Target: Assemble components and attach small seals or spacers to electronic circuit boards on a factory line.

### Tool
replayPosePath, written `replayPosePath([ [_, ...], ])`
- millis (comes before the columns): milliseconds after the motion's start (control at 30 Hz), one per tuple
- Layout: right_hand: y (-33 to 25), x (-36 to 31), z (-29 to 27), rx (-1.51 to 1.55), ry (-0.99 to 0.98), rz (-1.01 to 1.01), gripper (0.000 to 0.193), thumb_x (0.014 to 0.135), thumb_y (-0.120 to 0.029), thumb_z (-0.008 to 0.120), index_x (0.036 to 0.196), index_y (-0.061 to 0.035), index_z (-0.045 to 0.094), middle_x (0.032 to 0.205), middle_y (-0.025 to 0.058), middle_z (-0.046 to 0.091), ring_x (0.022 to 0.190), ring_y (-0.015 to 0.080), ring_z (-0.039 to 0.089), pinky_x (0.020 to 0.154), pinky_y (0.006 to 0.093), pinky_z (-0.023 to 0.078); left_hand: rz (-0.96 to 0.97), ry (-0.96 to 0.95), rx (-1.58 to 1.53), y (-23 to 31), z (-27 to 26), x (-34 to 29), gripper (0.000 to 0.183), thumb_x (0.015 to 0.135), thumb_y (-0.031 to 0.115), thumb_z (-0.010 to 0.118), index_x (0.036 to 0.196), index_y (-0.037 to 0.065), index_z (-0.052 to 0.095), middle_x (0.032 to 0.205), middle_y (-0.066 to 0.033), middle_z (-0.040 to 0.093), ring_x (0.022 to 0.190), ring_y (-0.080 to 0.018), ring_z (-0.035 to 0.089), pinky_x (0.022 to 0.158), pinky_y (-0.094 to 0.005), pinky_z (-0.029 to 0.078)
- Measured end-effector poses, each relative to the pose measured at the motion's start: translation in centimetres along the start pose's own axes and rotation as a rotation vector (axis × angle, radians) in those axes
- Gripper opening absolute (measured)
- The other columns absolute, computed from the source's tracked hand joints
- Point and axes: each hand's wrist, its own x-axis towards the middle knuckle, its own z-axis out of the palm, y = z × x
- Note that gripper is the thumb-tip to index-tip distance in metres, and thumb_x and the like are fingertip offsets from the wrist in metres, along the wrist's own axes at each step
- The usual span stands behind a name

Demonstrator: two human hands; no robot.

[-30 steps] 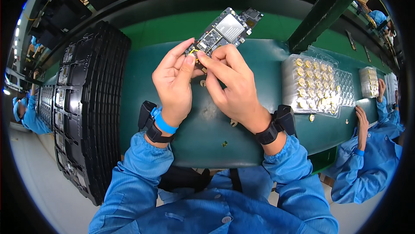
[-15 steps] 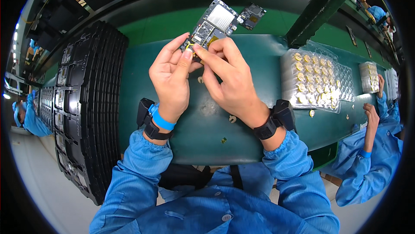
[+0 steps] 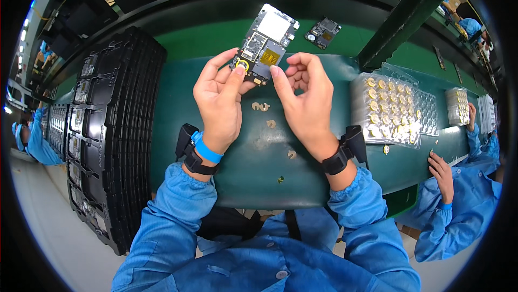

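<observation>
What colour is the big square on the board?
The big square is whitish, best seen in the head view.

- This looks like an electronics factory, on an assembly line.
- A long green workbench [image 3: 243, 184] carries work along it.
- Bare circuit boards [image 3: 272, 26] are out at the bench.
- Black trays [image 3: 121, 141] and clear plastic trays [image 3: 386, 106] stand stacked.
- Co-workers [image 3: 456, 211] wear blue work clothes.

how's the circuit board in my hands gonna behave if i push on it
The circuit board is probably stiff: it juts past your left hand without visible sag. It looks thin, so it's likely light. Small exposed components on its face suggest it may be fragile under hard pressing.
</observation>
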Motion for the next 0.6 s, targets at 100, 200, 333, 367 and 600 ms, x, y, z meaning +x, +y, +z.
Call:
replayPosePath([
  [100,0.32,0.37,-0.21,0.181,-0.178,0.285,0.023,0.101,-0.014,0.073,0.111,0.0045,0.063,0.089,0.0053,0.070,0.075,0.0064,0.062,0.064,0.0241,0.053,-0.029,-0.011,-0.020,0.02,-0.05,-0.12,0.033,0.105,0.001,0.060,0.136,-0.008,0.053,0.120,-0.0200,0.072,0.104,-0.0205,0.074,0.085,-0.0311,0.064],
  [200,0.07,0.16,0.08,0.351,-0.194,0.350,0.017,0.105,-0.013,0.068,0.109,0.0035,0.064,0.090,0.0031,0.070,0.073,0.0052,0.060,0.064,0.0230,0.051,-0.065,-0.015,-0.051,-0.03,-0.13,-0.11,0.032,0.106,0.004,0.058,0.136,-0.008,0.053,0.118,-0.0215,0.073,0.103,-0.0242,0.075,0.086,-0.0368,0.065],
  [333,0.12,0.09,-0.25,0.339,-0.213,0.336,0.015,0.106,-0.013,0.065,0.107,0.0021,0.064,0.089,0.0014,0.070,0.071,0.0043,0.059,0.064,0.0218,0.050,-0.077,-0.012,-0.009,-0.06,0.06,-0.12,0.032,0.107,0.007,0.058,0.134,-0.009,0.056,0.116,-0.0200,0.074,0.099,-0.0232,0.076,0.084,-0.0343,0.065],
  [367,0.09,0.07,-0.28,0.329,-0.217,0.328,0.015,0.106,-0.013,0.066,0.107,0.0020,0.064,0.089,0.0015,0.070,0.071,0.0039,0.058,0.063,0.0214,0.049,-0.082,-0.012,-0.001,-0.01,0.07,-0.13,0.032,0.107,0.007,0.059,0.133,-0.010,0.058,0.116,-0.0193,0.074,0.098,-0.0227,0.076,0.084,-0.0334,0.065],
  [600,-0.02,0.05,-0.33,0.325,-0.231,0.300,0.015,0.106,-0.013,0.065,0.104,0.0020,0.063,0.089,0.0015,0.069,0.071,0.0027,0.058,0.062,0.0208,0.048,-0.087,-0.029,0.004,-0.06,-0.45,0.01,0.028,0.106,0.008,0.061,0.127,-0.011,0.063,0.113,-0.0179,0.075,0.096,-0.0219,0.076,0.083,-0.0325,0.065],
])
